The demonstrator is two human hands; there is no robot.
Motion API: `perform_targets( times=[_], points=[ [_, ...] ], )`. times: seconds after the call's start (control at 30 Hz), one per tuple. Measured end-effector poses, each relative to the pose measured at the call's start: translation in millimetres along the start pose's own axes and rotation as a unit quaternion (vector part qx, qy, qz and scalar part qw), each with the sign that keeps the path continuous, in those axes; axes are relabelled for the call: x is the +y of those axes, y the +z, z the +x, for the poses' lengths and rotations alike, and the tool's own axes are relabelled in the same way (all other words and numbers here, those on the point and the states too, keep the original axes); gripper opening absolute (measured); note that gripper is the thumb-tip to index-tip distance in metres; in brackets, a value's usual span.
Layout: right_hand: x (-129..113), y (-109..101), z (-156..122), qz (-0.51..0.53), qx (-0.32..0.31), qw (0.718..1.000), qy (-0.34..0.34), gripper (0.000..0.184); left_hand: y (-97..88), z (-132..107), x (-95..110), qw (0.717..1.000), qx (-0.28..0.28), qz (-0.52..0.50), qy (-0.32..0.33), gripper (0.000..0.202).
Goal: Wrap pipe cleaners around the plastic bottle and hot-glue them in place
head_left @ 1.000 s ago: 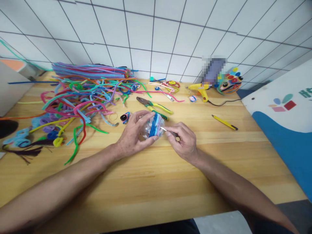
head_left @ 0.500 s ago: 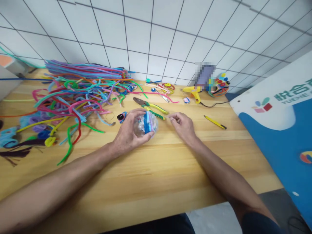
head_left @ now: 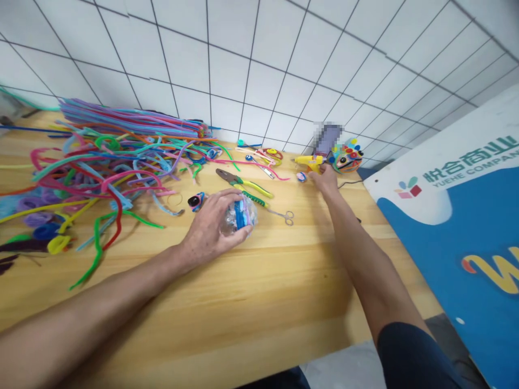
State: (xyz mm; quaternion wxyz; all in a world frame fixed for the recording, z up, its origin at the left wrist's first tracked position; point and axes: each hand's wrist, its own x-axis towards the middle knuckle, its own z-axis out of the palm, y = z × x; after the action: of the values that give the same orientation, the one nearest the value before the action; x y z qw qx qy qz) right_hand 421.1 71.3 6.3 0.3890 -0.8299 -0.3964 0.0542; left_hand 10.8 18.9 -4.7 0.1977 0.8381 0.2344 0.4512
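Note:
My left hand (head_left: 211,221) is closed around a clear plastic ball (head_left: 252,213) that has a blue and purple fuzzy band across it. Reaching to the back right, my right hand (head_left: 325,179) has its fingers wrapped on the handle of a yellow glue gun (head_left: 308,160); the fingers partly hide that handle. Just left of them lies a small pink, white and blue round piece (head_left: 301,176). Small scissors (head_left: 288,217) lie right of the ball. Pliers (head_left: 255,187) with green and yellow grips rest behind it.
A tangle of coloured pipe cleaners (head_left: 109,173) covers the table's left side, with a bundle (head_left: 133,118) behind. A decorated ball (head_left: 347,156) stands beside a blurred-out device (head_left: 327,139) at the back. My right forearm hides most of the yellow cutter. A blue-white panel (head_left: 446,227) borders the right.
My right hand has moved from beside the ball to the glue gun at the back right. The scissors now show on the table. My left hand still holds the ball; the view has turned slightly right.

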Motion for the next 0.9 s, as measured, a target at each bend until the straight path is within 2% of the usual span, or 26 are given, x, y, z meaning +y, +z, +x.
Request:
perform_targets(
  times=[0.13,0.27,0.33,0.4,0.47,0.53,0.6,0.63,0.7,0.77,0.83,0.9],
  points=[
    [-4,6,12,0.019,-0.053,0.998,0.016,0.038,0.0,-2,-1,1.000,0.003,0.007,0.004,0.061],
    [-16,-17,7,0.054,-0.045,0.997,-0.008,0.028,-0.4,-1,-2,1.000,0.001,0.004,-0.001,0.057],
    [-25,-35,-10,0.113,-0.033,0.991,-0.065,0.028,0.1,0,-2,1.000,0.001,-0.001,-0.002,0.055],
    [-34,-51,-39,0.188,-0.069,0.969,-0.146,0.025,1.0,0,-3,1.000,0.005,-0.006,0.001,0.053],
    [-42,-61,-79,0.197,-0.113,0.955,-0.193,0.022,1.8,0,-5,1.000,0.011,-0.006,0.004,0.053],
    [-47,-65,-119,0.196,-0.117,0.950,-0.212,0.025,2.3,0,-6,1.000,0.011,-0.006,0.005,0.054],
    [-51,-65,-151,0.185,-0.135,0.942,-0.244,0.032,2.3,0,-6,1.000,0.010,-0.008,0.004,0.054],
    [-53,-64,-162,0.166,-0.162,0.936,-0.264,0.028,2.2,0,-6,1.000,0.010,-0.009,0.004,0.055],
    [-59,-64,-175,0.125,-0.207,0.910,-0.336,0.016,2.0,0,-6,1.000,0.010,-0.009,0.006,0.055],
    [-65,-64,-177,0.097,-0.221,0.877,-0.416,0.010,2.1,0,-5,1.000,0.010,-0.007,0.008,0.055],
    [-70,-68,-175,0.081,-0.224,0.850,-0.469,0.012,2.4,0,-5,1.000,0.010,-0.004,0.005,0.054],
    [-75,-75,-172,0.065,-0.239,0.838,-0.487,0.019,2.9,0,-5,1.000,0.010,-0.001,0.003,0.054]
  ],
)
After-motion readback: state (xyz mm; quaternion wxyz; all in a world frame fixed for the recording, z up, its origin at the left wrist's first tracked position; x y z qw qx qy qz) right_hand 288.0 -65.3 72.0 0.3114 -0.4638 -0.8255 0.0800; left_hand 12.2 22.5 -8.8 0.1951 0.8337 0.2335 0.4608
